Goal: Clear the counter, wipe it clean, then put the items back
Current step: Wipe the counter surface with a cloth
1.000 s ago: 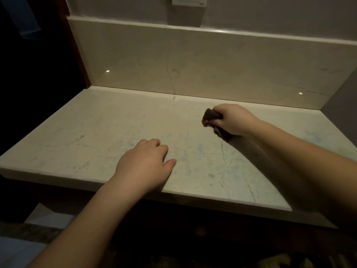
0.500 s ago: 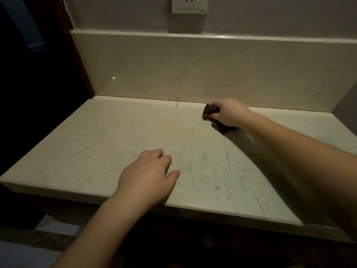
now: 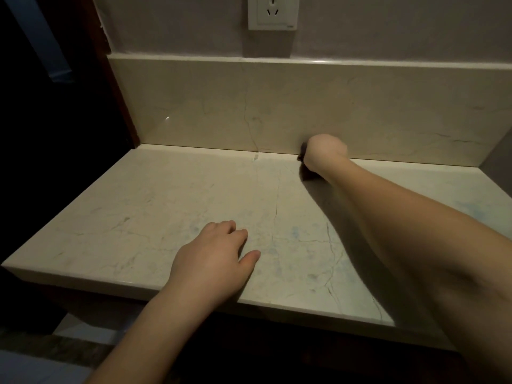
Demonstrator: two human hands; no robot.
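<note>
A pale marble counter [image 3: 155,212] with thin dark veins fills the view. My right hand [image 3: 325,152] is stretched to the back of the counter, against the backsplash, and grips a small dark cloth [image 3: 302,157]; only a sliver of the cloth shows at the hand's left side. My left hand [image 3: 213,261] lies palm down near the front edge of the counter, fingers relaxed, holding nothing.
A marble backsplash [image 3: 221,106] rises behind the counter, with a white wall socket [image 3: 273,12] above it. A dark wooden frame [image 3: 116,87] borders the left side. A grey wall [image 3: 498,159] closes the right end.
My right hand has pushed the cloth from the middle of the counter back to the foot of the backsplash. My left hand has stayed in place near the front edge.
</note>
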